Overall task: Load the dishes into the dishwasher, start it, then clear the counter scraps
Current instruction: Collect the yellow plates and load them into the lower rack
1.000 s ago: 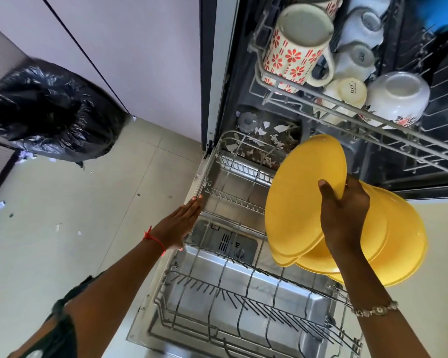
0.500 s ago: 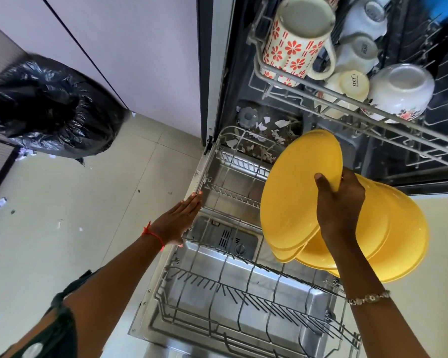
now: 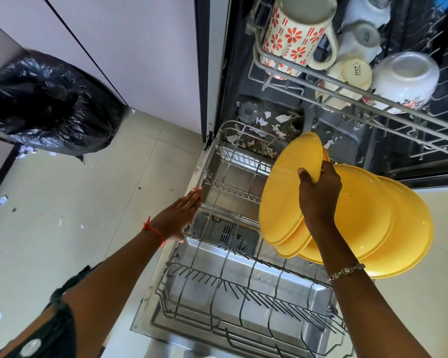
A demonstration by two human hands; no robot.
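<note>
Right hand (image 3: 318,200) fingers grip stack of yellow plates (image 3: 352,215), held tilted above the lower rack (image 3: 243,288). Left hand (image 3: 177,218) flat, fingers extended, touching rack's left edge.

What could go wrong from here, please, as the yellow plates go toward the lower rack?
The right hand alone grips several fanned-out yellow plates; one could slip loose over the lower rack. White scraps litter the dishwasher floor behind the rack and might clog the wash. The left hand rests at the rack's edge, where a dropped plate could strike it.
</note>
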